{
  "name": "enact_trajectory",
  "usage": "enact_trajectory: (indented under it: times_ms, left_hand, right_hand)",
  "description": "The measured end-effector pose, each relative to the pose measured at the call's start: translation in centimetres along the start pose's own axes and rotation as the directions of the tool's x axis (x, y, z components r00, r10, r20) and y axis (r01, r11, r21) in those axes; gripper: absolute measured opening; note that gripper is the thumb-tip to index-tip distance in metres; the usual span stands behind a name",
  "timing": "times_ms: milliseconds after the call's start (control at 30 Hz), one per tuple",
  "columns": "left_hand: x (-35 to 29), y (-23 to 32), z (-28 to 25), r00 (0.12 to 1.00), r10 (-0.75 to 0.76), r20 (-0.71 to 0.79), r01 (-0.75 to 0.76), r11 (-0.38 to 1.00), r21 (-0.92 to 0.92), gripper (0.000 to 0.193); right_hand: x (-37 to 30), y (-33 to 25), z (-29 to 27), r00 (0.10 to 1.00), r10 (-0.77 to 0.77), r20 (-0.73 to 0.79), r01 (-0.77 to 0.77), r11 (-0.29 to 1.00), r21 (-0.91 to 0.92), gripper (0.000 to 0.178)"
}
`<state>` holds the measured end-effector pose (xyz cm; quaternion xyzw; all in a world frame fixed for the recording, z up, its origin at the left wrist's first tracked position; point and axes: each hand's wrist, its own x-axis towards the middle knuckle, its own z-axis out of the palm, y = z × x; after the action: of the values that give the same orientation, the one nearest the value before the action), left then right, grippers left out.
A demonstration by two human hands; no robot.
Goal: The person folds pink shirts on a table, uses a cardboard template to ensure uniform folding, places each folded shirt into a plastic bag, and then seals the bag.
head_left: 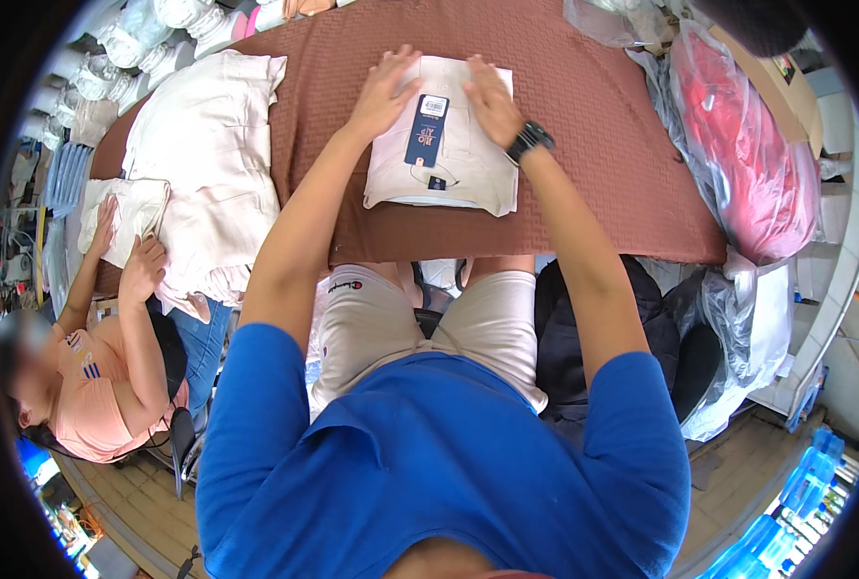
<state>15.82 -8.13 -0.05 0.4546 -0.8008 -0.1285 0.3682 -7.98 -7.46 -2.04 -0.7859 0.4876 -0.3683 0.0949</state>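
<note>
A folded beige garment (478, 174) lies flat in front of me on the brown tablecloth (594, 145). On its upper face is a long navy hang tag (424, 135) with a white label at its top, and a small dark tag (437, 182) sits near its front edge. My left hand (386, 95) rests flat at the garment's far left edge, fingers stretched out. At the far right edge my right hand (494, 101) also lies flat with its fingers extended. A black watch (529, 142) is on my right wrist. Neither hand grips anything.
A pile of cream garments (207, 145) covers the table's left side. Beside it, a seated co-worker in a peach top (111, 386) handles a small folded cloth (121, 214). Red goods in clear plastic (738, 145) stand at the right, near a black backpack (594, 338).
</note>
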Motion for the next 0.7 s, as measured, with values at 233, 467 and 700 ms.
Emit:
enact_trajectory:
  times_ms: [233,467,700]
  left_hand:
    - [-13.3,4.2,-9.7,0.807,-0.527,0.266,0.582,0.785,-0.212,0.028]
    - [-15.2,5.8,-8.4,0.674,-0.641,0.368,0.739,0.583,-0.337,0.029]
    - [-16.1,5.9,-6.5,0.777,-0.613,0.14,0.627,0.774,-0.087,0.035]
  right_hand:
    - [-11.6,-7.9,-9.7,0.888,0.46,0.014,-0.459,0.886,0.065,0.026]
    - [-14.8,-8.9,-7.3,0.789,0.612,0.042,-0.608,0.771,0.187,0.03]
    - [-14.6,-8.3,-6.9,0.777,0.628,0.049,-0.63,0.773,0.079,0.03]
